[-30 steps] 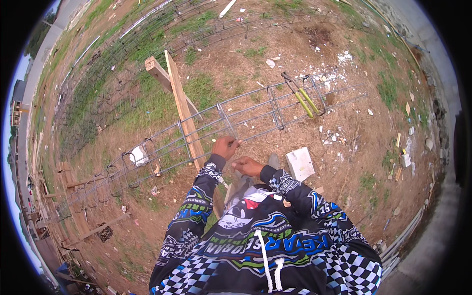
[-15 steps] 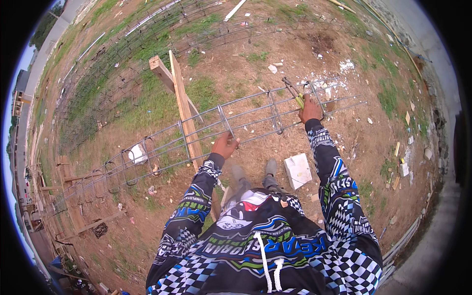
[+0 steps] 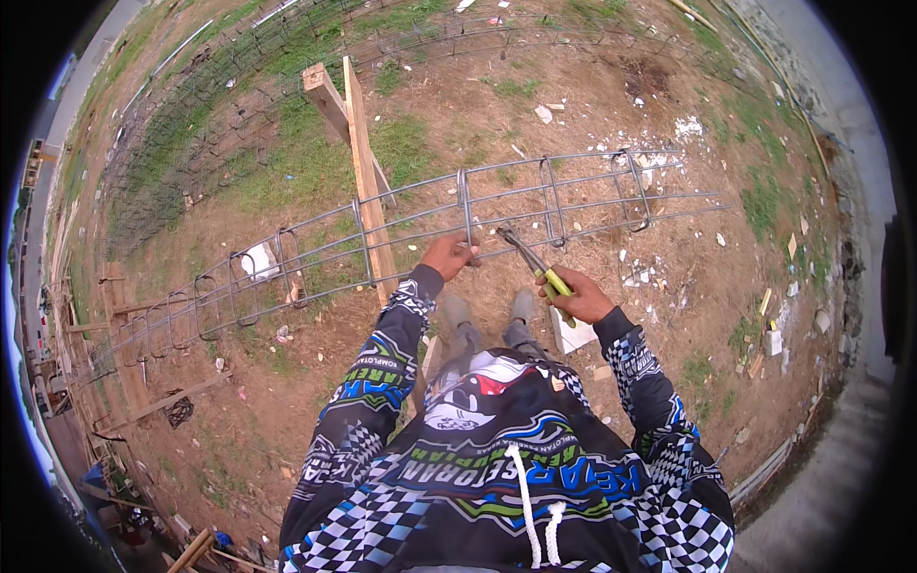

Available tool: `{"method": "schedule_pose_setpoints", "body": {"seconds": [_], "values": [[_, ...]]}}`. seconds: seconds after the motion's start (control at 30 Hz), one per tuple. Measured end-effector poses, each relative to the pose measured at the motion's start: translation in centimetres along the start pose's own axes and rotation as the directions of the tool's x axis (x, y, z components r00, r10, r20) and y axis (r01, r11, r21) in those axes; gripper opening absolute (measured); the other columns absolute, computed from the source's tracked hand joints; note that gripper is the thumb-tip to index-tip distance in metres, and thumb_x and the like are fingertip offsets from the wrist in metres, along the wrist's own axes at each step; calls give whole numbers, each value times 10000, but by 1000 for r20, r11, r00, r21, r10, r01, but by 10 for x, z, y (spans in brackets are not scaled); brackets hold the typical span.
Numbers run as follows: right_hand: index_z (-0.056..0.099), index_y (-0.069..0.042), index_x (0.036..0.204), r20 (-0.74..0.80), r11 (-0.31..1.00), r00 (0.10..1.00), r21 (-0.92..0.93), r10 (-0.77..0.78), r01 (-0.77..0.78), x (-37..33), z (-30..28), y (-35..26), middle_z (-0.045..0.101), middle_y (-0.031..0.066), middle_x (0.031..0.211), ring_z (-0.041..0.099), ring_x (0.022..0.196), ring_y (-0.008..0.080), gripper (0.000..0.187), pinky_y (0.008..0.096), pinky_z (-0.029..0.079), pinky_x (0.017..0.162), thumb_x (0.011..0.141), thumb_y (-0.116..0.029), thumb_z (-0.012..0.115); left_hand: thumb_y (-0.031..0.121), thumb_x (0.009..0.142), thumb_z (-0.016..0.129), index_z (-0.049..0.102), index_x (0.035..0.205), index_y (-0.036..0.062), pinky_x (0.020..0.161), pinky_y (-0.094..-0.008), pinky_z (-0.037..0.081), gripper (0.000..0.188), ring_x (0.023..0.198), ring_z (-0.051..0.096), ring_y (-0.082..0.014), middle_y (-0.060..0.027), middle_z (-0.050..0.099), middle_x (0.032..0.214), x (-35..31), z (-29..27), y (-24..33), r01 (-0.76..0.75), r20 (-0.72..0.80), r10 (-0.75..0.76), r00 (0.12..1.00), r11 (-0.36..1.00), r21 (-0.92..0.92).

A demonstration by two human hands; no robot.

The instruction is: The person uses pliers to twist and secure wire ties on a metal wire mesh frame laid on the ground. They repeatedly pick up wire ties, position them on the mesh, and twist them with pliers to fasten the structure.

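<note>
A long rebar cage (image 3: 420, 214) of thin steel bars and square stirrups runs across in front of me. My left hand (image 3: 449, 257) is at its near lower bar, fingers closed around the bottom of a stirrup (image 3: 465, 205); whether a tie wire is also between them is too small to tell. In my right hand (image 3: 581, 296) are pincers (image 3: 535, 263) with yellow-green handles. Their dark jaws point up and left, just right of my left fingers and apart from them. Farther right stand two more stirrups, one of them at the cage end (image 3: 631, 191).
A wooden plank support (image 3: 363, 172) crosses the cage left of my hands. A white block (image 3: 574, 332) lies near my feet, another pale block (image 3: 259, 262) beyond the cage's left part. Wire mesh (image 3: 191, 153) covers grass at the far left. A concrete strip (image 3: 864, 315) borders the right.
My right hand has come down and left from the cage's right end, bringing the pincers close to my left hand. The left fingers have closed in at the stirrup.
</note>
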State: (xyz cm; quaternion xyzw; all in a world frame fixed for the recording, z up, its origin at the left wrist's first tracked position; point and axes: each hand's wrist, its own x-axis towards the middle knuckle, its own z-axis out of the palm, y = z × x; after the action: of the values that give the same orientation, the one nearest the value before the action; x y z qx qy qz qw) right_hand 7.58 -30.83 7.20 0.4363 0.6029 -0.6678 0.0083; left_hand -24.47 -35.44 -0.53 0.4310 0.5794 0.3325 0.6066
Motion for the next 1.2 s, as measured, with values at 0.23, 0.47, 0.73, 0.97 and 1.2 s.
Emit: {"method": "schedule_pose_setpoints", "body": {"seconds": [0.23, 0.47, 0.73, 0.97, 1.2], "values": [[223, -274, 1578, -11, 758, 986, -641, -167, 121, -20, 49, -11, 588, 286, 1140, 540, 1118, 452, 894, 507, 447, 985, 800, -108, 632, 242, 965, 649, 581, 1009, -15, 701, -306, 533, 269, 825, 688, -161, -109, 716, 841, -6, -4, 14, 19, 1, -19, 1000, 999, 47], [290, -210, 1551, -206, 603, 968, -793, -142, -81, -23, 95, -30, 494, 306, 1261, 496, 1170, 453, 848, 502, 521, 858, 780, -119, 633, 312, 943, 675, 570, 915, 8, 604, -294, 496, 323, 659, 594, -126, -58, 646, 734, 0, -8, 7, 59, 9, -59, 998, 996, 64], [379, -90, 1465, -294, 403, 918, -899, -264, -172, -14, 117, -14, 598, 227, 1031, 611, 970, 408, 753, 496, 525, 782, 764, -136, 651, 329, 921, 684, 587, 893, 8, 601, -335, 485, 337, 639, 616, -155, -89, 662, 712, -4, -2, 12, -51, -124, 87, 988, 961, 271], [545, -45, 1181, -380, 639, 882, -759, -279, -125, -10, 111, 8, 643, 189, 970, 648, 836, 408, 391, 480, 527, 726, 817, -149, 640, 308, 925, 676, 588, 870, 6, 597, -350, 476, 320, 633, 613, -176, -99, 663, 705, -8, -1, 9, -75, -140, 108, 984, 971, 225], [555, -4, 1045, 409, 757, 880, 488, 242, -435, 15, 77, 29, 653, 134, 754, 662, 625, 238, 344, 374, 532, 568, 809, -134, 770, 310, 936, 680, 557, 851, -5, 571, -355, 457, 349, 588, 554, -154, -76, 595, 663, -3, 1, -1, -75, -118, 102, 988, 974, 216]]}}
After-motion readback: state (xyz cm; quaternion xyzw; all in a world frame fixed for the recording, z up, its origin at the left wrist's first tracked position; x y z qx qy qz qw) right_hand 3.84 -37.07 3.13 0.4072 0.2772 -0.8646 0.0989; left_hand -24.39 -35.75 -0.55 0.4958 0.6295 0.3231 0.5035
